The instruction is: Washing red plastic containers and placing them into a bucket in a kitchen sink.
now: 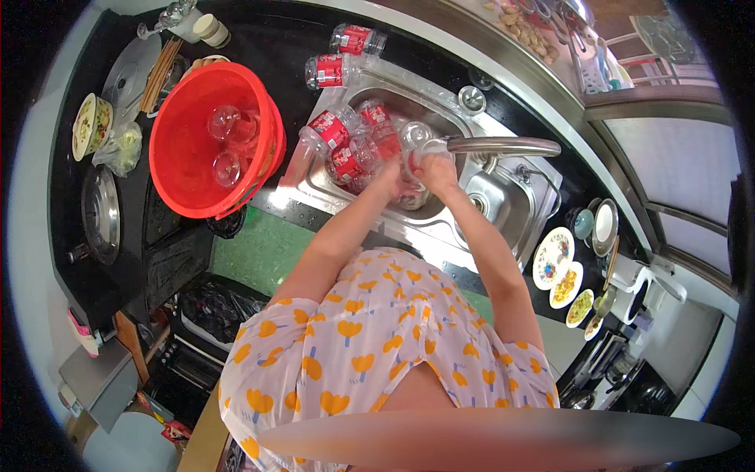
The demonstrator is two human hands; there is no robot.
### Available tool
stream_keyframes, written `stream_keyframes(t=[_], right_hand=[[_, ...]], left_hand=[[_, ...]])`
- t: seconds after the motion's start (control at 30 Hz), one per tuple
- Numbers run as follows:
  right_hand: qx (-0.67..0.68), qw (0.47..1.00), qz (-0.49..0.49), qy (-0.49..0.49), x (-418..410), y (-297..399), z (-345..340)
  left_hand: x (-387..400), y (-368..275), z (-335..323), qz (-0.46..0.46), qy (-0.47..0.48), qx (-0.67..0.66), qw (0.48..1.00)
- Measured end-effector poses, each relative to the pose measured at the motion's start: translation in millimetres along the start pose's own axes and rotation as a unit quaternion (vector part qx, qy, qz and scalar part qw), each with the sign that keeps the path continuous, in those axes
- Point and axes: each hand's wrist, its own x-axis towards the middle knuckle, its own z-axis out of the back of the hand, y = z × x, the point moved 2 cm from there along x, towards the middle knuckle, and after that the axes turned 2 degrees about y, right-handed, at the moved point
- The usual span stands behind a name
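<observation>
My right hand (439,175) grips a clear plastic jar (426,151) below the end of the metal faucet (501,146). Close by on its left, my left hand (401,180) is by the jar's lower side; its fingers are partly hidden, so I cannot tell whether it grips. Another clear jar (415,133) stands just behind. Several clear plastic jars with red labels lie in the left basin, among them one jar (330,130) at its left edge and one jar (349,161) nearer me. The steel double sink (377,213) surrounds them.
Left of the sink, a red plastic bucket (183,147) holds clear, round-ended containers (226,169). Two red-labelled jars, one a jar (326,71), lie behind the sink. A steel cup (472,100) stands at the back edge. Plates of food, including an oval plate (566,285), line the right counter.
</observation>
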Motion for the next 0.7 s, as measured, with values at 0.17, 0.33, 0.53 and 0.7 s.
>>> stream_keyframes(t=[0.17, 0.33, 0.53, 0.7], right_hand=[[0.308, 0.951, 0.029, 0.028, -6, -44, -18], [0.585, 0.81, 0.032, 0.04, -20, -55, -15], [0.773, 0.565, -0.278, 0.077, -16, -57, -46], [0.523, 0.834, -0.121, -0.127, -23, -45, -38]], left_hand=[[-11, 1, -18, -0.05, 0.148, -0.061, 0.986], [-27, -20, -14, -0.237, 0.039, 0.046, 0.97], [-46, -28, -43, -0.537, -0.211, 0.447, 0.684], [-55, -14, -69, -0.582, -0.236, 0.527, 0.572]])
